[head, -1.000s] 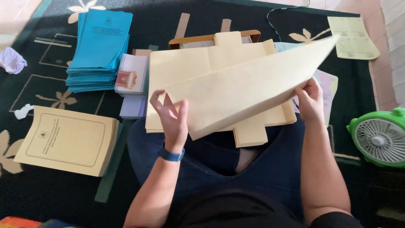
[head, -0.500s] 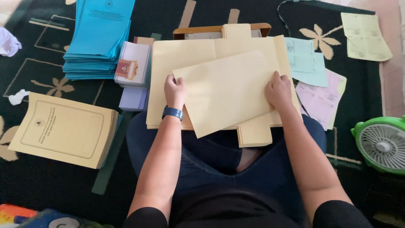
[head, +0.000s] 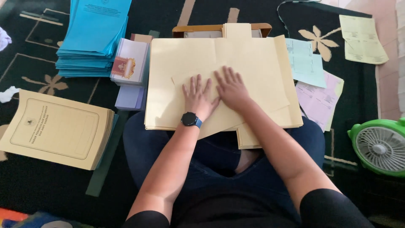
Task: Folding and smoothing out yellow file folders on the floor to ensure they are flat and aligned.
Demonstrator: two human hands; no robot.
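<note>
A pile of unfolded cream card folders (head: 177,67) lies across my lap. On top of it rests one folded cream sheet (head: 261,90), set at a slight angle. My left hand (head: 197,98), with a dark watch on the wrist, lies flat on that sheet with fingers spread. My right hand (head: 231,88) presses flat beside it, the two hands touching near the thumbs. Neither hand grips anything.
A stack of blue folders (head: 90,38) sits at the far left, with small white booklets (head: 130,63) next to it. A stack of finished cream folders (head: 55,128) lies left. Pastel paper sheets (head: 318,99) lie right, near a green fan (head: 379,145). A wooden tray (head: 185,29) peeks out behind.
The cream sheet, held up in the air a second ago, was laid down on the pile. Both hands moved from its edges to its middle and now press flat.
</note>
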